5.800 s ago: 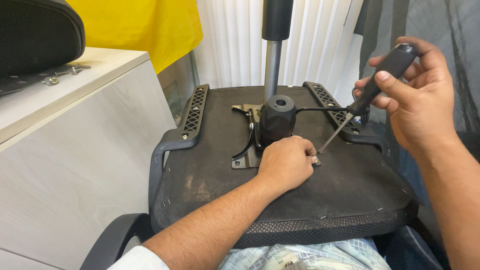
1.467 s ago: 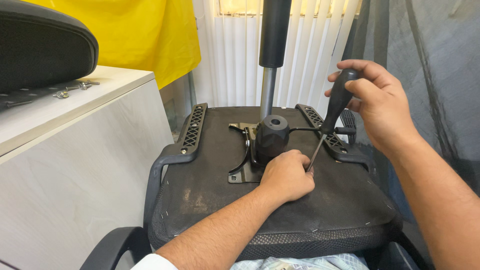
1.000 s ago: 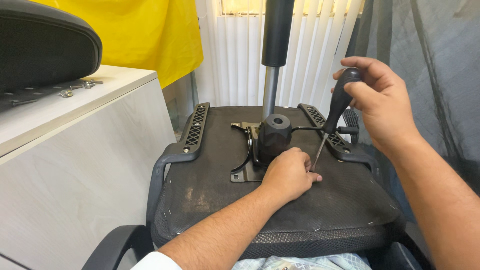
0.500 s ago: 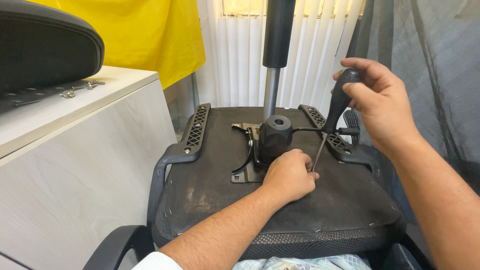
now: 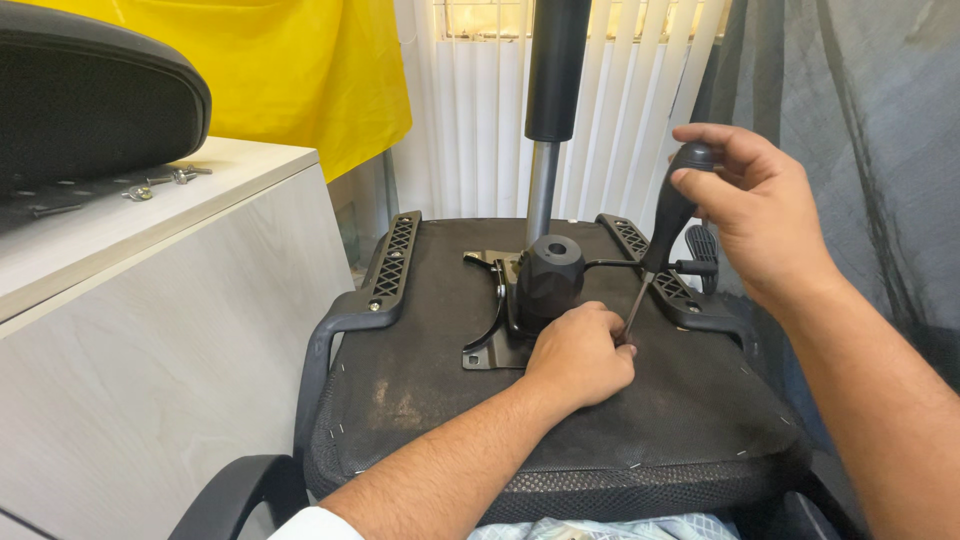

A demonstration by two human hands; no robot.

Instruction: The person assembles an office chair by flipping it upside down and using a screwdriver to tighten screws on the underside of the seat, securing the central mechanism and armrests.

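1. Here, nearest to us at the lower centre of the frame, our left hand point(image 5: 578, 352) rests on the dusty black fabric underside of the upturned office-chair seat point(image 5: 480, 400). Its fingers are curled together around the spot where the tool tip lands; whatever small part they pinch is hidden, so we cannot tell what it is.
2. Compared with half a second ago, little has changed: the hand has stayed put and the shaft has shifted only slightly at the same spot. We judge the work at this fastening point to be mid-way, with the tool seated rather than being repositioned.
3. In the right middle of the frame, our right hand point(image 5: 752, 205) is wrapped firmly around the black-handled screwdriver with a thin steel shaft point(image 5: 668, 215), thumb pressed on its rounded cap. The shaft slants down-left to the left fingertips.
4. Just behind the left hand sits the black plastic-capped tilt mechanism on its metal plate point(image 5: 545, 280), with a thin lever running rightward.
5. Black slotted armrest brackets point(image 5: 392, 262) flank the seat at both sides.
6. Farther back, at upper centre, the grey-and-black gas-lift column point(image 5: 548, 120) rises before white vertical blinds.
7. At upper left, loose silver bolts point(image 5: 160, 182) lie on a pale wooden cabinet top point(image 5: 180, 300).
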